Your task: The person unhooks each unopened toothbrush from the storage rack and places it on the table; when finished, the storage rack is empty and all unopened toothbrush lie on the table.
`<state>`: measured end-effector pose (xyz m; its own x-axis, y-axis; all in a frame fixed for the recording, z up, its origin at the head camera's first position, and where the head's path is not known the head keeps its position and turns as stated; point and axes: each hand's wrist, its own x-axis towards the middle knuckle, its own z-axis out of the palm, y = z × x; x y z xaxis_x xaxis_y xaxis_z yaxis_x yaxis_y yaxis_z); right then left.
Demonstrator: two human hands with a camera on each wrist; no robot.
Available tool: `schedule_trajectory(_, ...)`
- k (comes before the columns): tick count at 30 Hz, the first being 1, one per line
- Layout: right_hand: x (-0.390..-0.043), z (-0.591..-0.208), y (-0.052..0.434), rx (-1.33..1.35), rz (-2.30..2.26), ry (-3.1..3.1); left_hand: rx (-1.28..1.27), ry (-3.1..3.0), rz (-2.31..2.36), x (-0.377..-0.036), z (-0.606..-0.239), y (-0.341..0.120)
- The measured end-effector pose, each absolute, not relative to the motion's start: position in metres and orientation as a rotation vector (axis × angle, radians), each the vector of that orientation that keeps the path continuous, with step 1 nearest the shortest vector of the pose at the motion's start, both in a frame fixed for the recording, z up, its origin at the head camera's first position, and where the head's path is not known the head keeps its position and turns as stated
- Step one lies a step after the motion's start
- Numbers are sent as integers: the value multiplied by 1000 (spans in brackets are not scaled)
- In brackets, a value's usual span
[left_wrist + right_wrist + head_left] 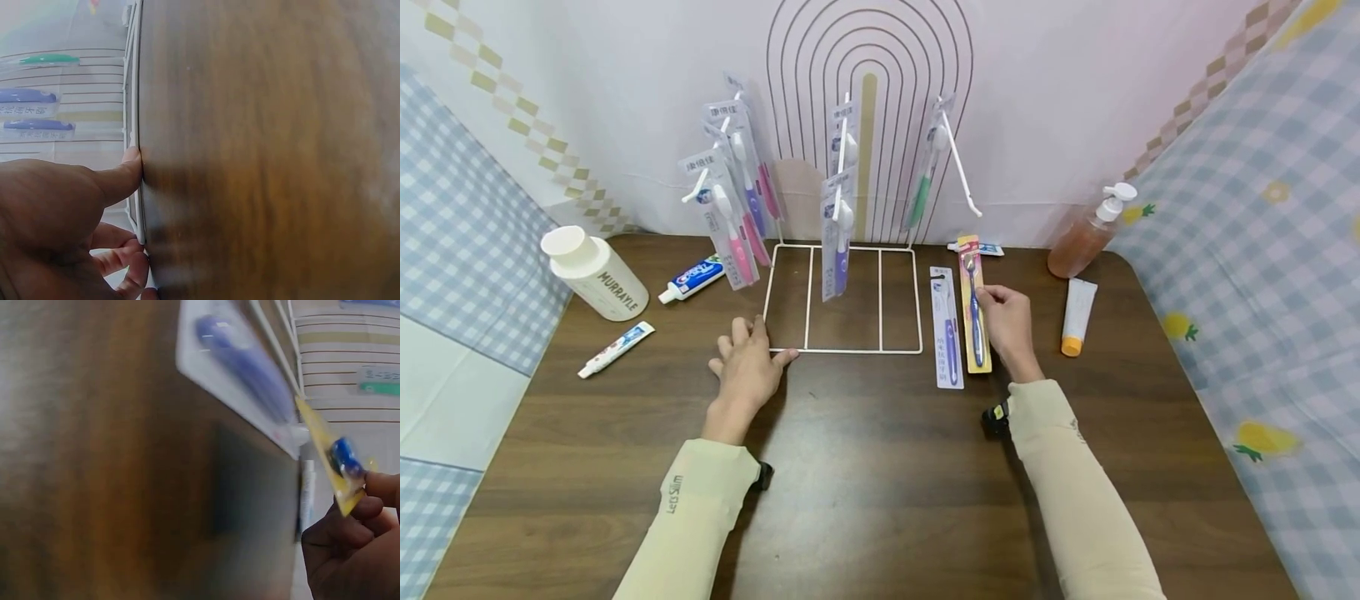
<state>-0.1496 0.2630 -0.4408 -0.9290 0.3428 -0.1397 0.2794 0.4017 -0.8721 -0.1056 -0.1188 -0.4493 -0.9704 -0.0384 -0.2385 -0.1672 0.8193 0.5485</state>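
- The right hand (1009,321) pinches the yellow toothbrush pack (973,304), fingers curled round its right edge; the pack lies lengthwise on the wooden table (880,467), right of the wire rack (844,298).
- In the right wrist view the pack's (331,456) edge looks lifted off the wood between thumb and fingertips (381,487), though blur hides how far.
- A white toothbrush pack (947,327) lies flat just left of the yellow one, between it and the rack's base.
- The left hand (747,367) rests flat on the table at the near left corner of the rack, fingers straight and slightly apart, holding nothing; the left wrist view shows a fingertip (131,159) touching the white wire, the rest of the hand cut off by the frame.
- Packaged toothbrushes (838,221) hang on the rack's hooks; their print is too small to read.
- To the far right stand a pump bottle (1086,233) and a white tube with an orange cap (1077,317); to the left, a white jar (595,273) and two toothpaste tubes (692,279).
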Motion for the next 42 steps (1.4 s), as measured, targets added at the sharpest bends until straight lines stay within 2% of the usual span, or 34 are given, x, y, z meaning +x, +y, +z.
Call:
schedule_trajectory(7, -148, -455, 264, -666, 1560, -2684, -156, 2777, 847, -106, -448, -120)
schedule_trajectory(13, -166, -491, 285, -741, 1543, -2731, -155, 2777, 841, -106, -447, -120)
schedule_trajectory(27, -149, -467, 266, -801, 1400, -2717, -148, 2785, 860, -106, -449, -121)
schedule_trajectory(42, -150, -472, 267, -829, 1357, -2675, -158, 2790, 851, -106, -448, -119)
